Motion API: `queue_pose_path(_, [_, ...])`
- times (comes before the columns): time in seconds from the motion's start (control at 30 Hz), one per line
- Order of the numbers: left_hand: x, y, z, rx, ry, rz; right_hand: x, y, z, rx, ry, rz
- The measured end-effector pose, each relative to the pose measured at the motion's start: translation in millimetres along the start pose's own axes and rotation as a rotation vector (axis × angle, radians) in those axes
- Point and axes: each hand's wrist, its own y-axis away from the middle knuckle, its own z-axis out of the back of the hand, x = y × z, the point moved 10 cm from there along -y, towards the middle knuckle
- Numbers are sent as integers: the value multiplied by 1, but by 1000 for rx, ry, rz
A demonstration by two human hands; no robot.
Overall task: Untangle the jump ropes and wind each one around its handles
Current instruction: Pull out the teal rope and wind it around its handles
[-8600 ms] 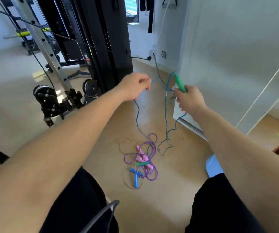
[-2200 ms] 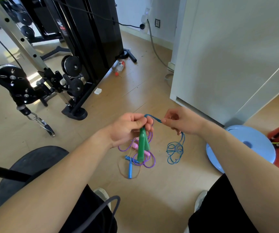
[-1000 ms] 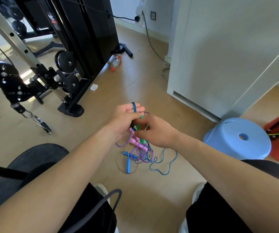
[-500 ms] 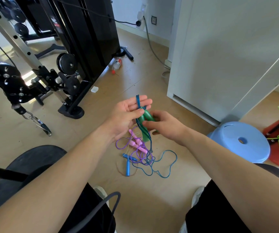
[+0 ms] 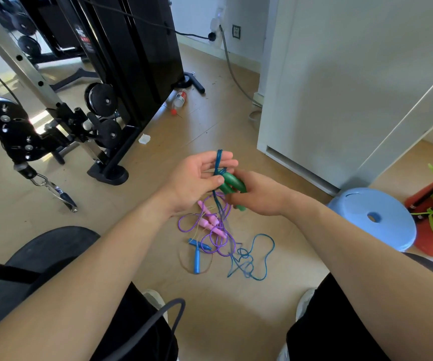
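In the head view, the pair of green handles is held together at the centre of the frame, gripped in the curled fingers of the right hand. Just left of them, the left hand is held palm-up with its fingers nearly straight. A few strands of the blue rope are draped over those fingers, and the thumb lies against the rope beside the handles; whether the thumb truly pinches it cannot be told. From the handles the blue rope drops to the floor, where its slack lies in loose coils at lower centre-right.

Below the hands, the purple rope with its pink handles is heaped in loops, and a blue handle lies at the heap's lower left. The blue rope's hanging strand passes close beside the purple loops; whether they are crossed cannot be made out.

Winding of the first rope around its handles is judged to be in hand, with only a few turns made. For the next move, slack would have to be drawn up free of the purple heap and laid in tight turns round both handles, which must be kept parallel. The other ropes have not yet been wound.
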Motion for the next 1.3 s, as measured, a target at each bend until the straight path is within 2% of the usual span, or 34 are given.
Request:
queue_pose_path(0.1, [-4, 0, 1, -14, -73, -26, -1, 0, 7, -49, 169, -20])
queue_pose_path(0.17, [-8, 0, 0, -13, -94, -55, -2, 0, 13, -83, 160, -41])
queue_pose_path(0.3, [-10, 0, 2, -32, 38, -69, -1, 6, -2, 31, -367, -104])
queue_pose_path(0.43, [-8, 2, 0, -33, 268, -46, 1, 10, -22, 137, -670, -130])
queue_pose_path(0.5, [-8, 3, -5, -15, 344, -32, 4, 12, -32, 196, -743, -113])
queue_pose_path(0.7, [-8, 5, -7, 17, 414, -1, 4, 9, -30, 135, -519, -69])
queue_pose_path(0.9, [-3, 8, -1, 10, 443, 72, -1, 3, -20, 89, -125, -50])
queue_pose_path(1.03, [1, 8, -4, 37, 475, 108, 14, 6, -15, 73, 97, 54])
queue_pose_path(1.23, [3, 10, -2, -5, 486, 135, -2, 3, -17, 29, 262, -50])
queue_pose_path(1.3, [3, 10, 1, -26, 492, 126, -2, 1, -16, 33, 199, -55])
